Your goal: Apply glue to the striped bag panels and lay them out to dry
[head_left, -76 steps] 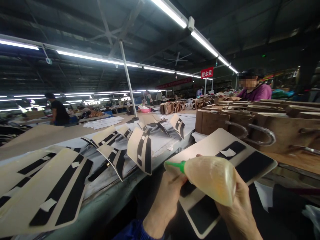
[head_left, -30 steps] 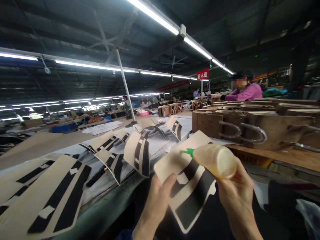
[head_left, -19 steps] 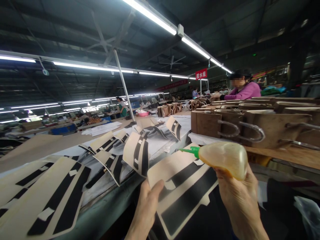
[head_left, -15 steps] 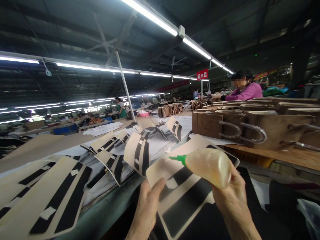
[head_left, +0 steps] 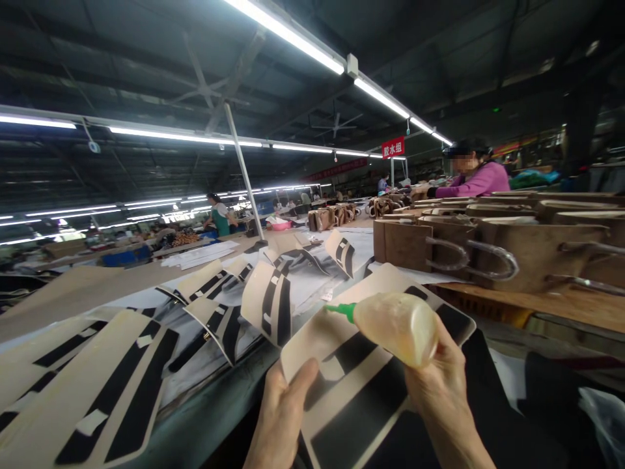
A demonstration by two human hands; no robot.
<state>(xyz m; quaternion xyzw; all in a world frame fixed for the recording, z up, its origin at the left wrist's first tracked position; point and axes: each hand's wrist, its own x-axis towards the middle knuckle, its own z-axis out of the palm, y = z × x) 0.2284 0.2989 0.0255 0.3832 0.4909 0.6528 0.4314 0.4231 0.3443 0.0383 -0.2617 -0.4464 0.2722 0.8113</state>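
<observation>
My left hand (head_left: 288, 404) grips the left edge of a cream panel with black strips (head_left: 359, 378), its thumb on top. In my right hand (head_left: 439, 378) is a squeeze bottle (head_left: 398, 326) of yellowish liquid, tilted so that its green nozzle (head_left: 340, 311) points left. The nozzle tip lies over the panel's cream upper-left part; whether it touches the surface I cannot tell. My right fingers are mostly hidden behind the bottle. Left of the held panel, a curved panel with black strips (head_left: 258, 293) stands on the table.
Larger flat panels (head_left: 112, 384) lie at the left, and several curved ones stand on white sheets (head_left: 312, 296). Brown bags with plastic-wrapped handles (head_left: 405, 244) fill a wooden surface (head_left: 551, 309) at the right. A co-worker in a purple top (head_left: 481, 177) bends behind the bags.
The bottle and my right hand have shifted slightly left along the panel. My left hand keeps its hold. In the background, a person in a green apron has moved left.
</observation>
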